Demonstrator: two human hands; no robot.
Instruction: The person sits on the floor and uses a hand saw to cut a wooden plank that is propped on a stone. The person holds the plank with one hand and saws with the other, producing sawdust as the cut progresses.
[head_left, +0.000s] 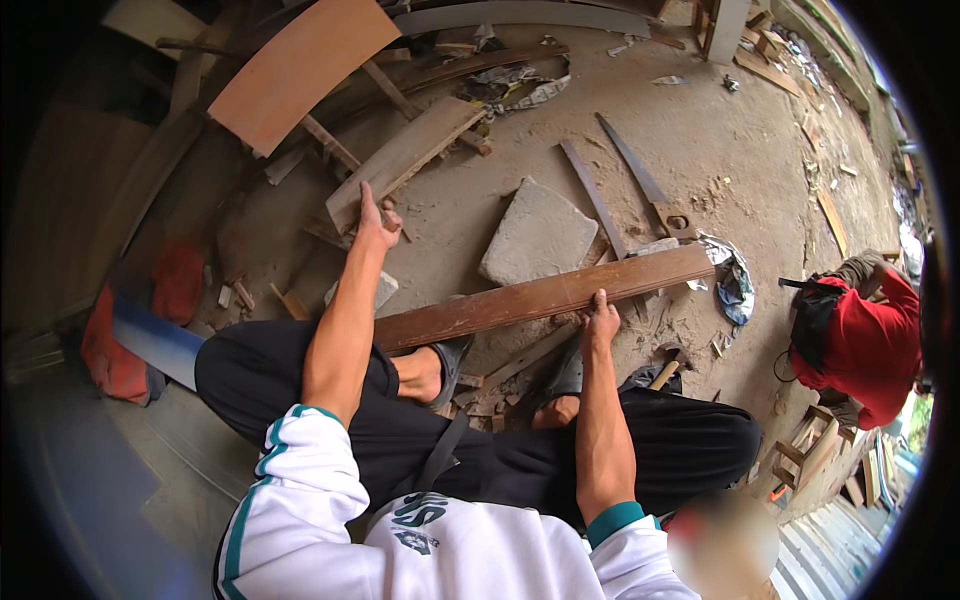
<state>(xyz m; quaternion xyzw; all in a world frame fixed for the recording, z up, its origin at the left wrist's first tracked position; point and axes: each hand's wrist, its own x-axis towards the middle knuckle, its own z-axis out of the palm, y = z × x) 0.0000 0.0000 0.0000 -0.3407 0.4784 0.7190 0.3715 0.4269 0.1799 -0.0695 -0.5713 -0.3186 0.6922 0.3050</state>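
Note:
My right hand (pixel 601 322) is closed on the near edge of a long brown wooden board (pixel 520 298). That board lies slantwise across in front of my shins, above my sandalled feet. Farther out on the left, my left hand (pixel 374 217) grips the near end of a shorter, paler wooden plank (pixel 415 150). One finger stretches along the plank's face, and the others curl at its edge. The plank's far end reaches toward some scrap wood. Just beyond the brown board sits a rough grey stone block (pixel 538 232).
A handsaw (pixel 640 170) and a narrow wooden strip (pixel 593 197) lie right of the block. A hammer (pixel 668 368) rests by my right knee. A curved orange-brown panel (pixel 305 70) stands at the far left. A person in red (pixel 860 340) bends over at the right.

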